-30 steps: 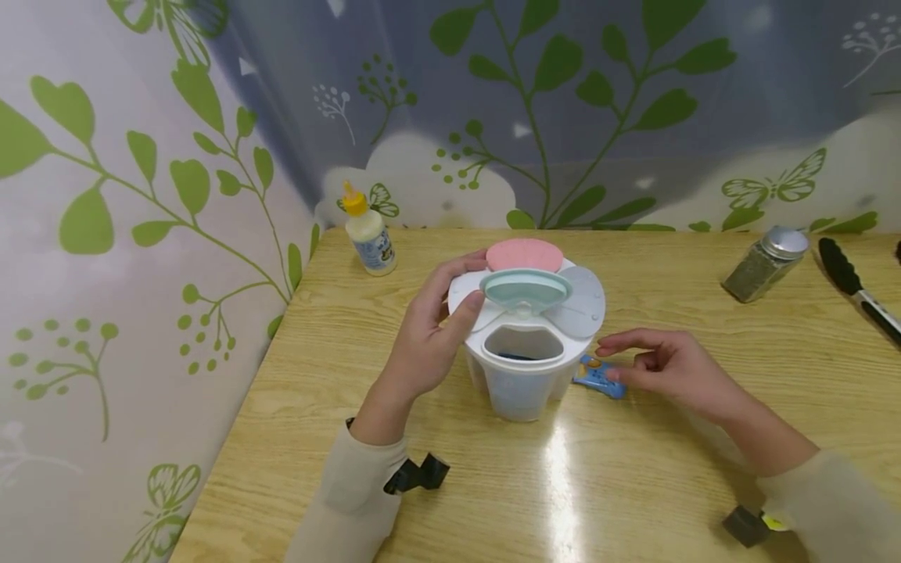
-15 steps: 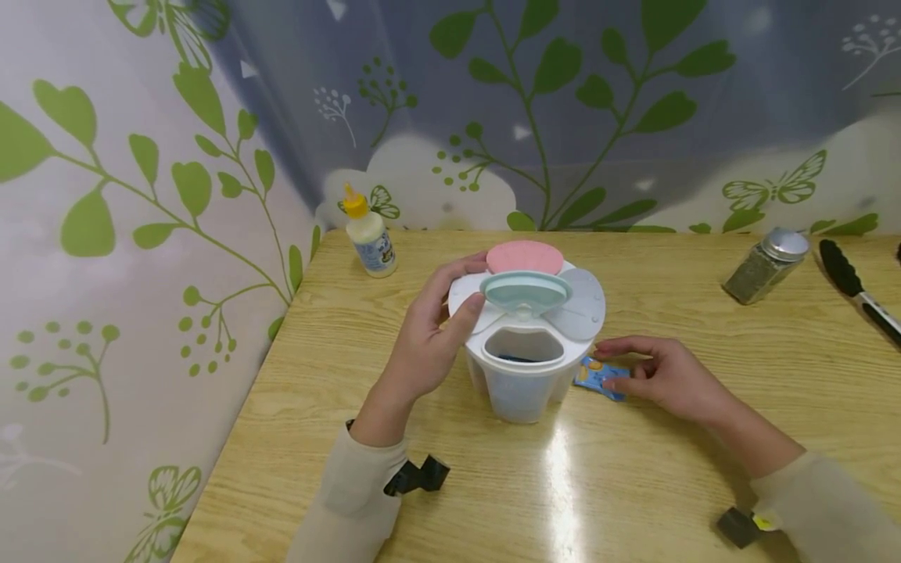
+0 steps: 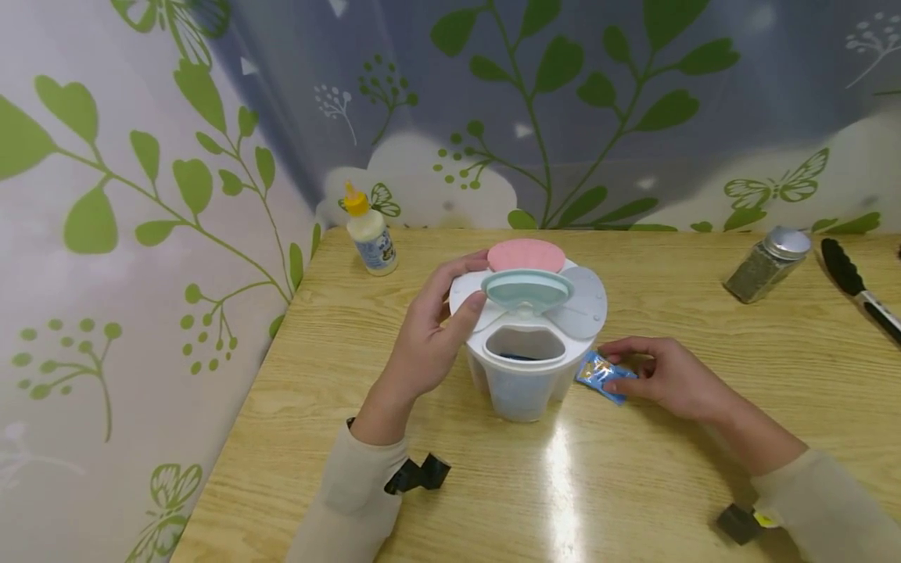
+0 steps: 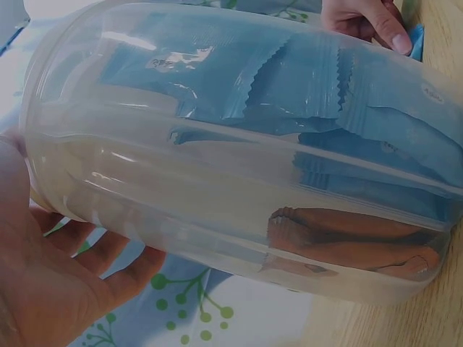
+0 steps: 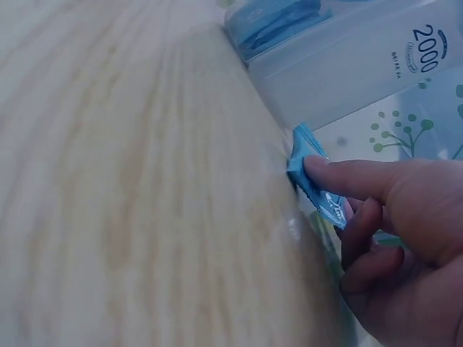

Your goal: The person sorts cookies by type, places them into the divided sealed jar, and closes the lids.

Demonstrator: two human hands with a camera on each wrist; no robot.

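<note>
A clear multi-compartment storage container (image 3: 522,387) stands upright on the table. Its white lid carries petal-shaped flaps. The pale green flap (image 3: 528,291) is raised, exposing the front opening (image 3: 524,344). My left hand (image 3: 431,332) grips the lid's left edge, thumb on top and fingers around the side. Blue sachets (image 4: 289,79) and a brown-wrapped packet (image 4: 354,242) show through the wall in the left wrist view. Beside the container's right side, my right hand (image 3: 672,379) pinches a small blue sachet (image 3: 598,374) between thumb and fingers, low over the table.
Behind and left stands a white bottle (image 3: 373,244) with a yellow nozzle cap. Toward the back right, a glass jar (image 3: 763,266) with a silver lid holds dark green flakes. Black-tipped tongs (image 3: 855,285) lie at the right. Patterned curtain-like walls border the wooden table (image 3: 479,500).
My right hand has shifted slightly downward and closed in on the blue sachet, which has tilted so that more of its printed face shows. My left hand and the container have stayed put.
</note>
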